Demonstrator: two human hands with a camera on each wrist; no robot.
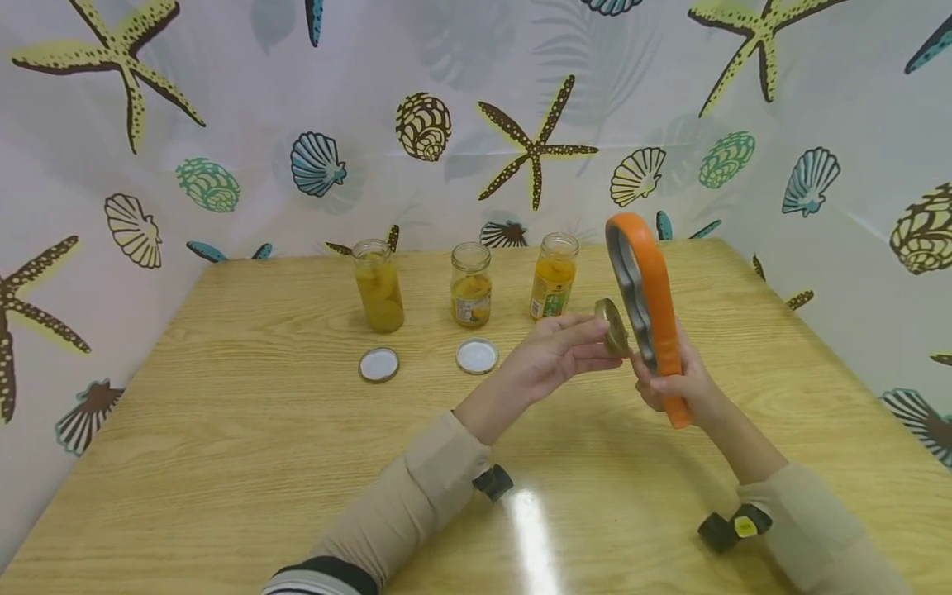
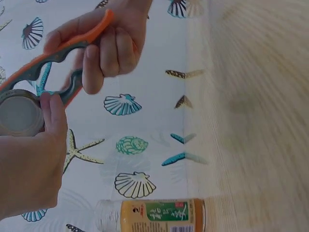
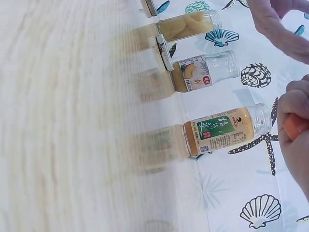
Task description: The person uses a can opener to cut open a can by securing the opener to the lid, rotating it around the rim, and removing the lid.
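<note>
My left hand point(image 1: 546, 359) pinches a gold-rimmed jar lid point(image 1: 611, 328) between thumb and fingers, above the table. Beside it, my right hand point(image 1: 692, 384) grips the handle end of an orange jar opener point(image 1: 654, 289) with a grey wavy inner side. In the left wrist view the lid point(image 2: 20, 115) lies against or very near the opener's arms; whether they touch is unclear. Behind the left hand stands a lidless labelled jar point(image 1: 554, 281) of yellow-orange contents. Only part of each hand shows in the right wrist view.
Two more lidless jars stand at the back, a taller-filled jar point(image 1: 380, 293) on the left and a partly filled jar point(image 1: 471, 293) in the middle. Before them lie two lids, the left lid point(image 1: 379, 364) and the middle lid point(image 1: 477, 355). A patterned cloth point(image 1: 461, 74) encloses the wooden table point(image 1: 245, 446).
</note>
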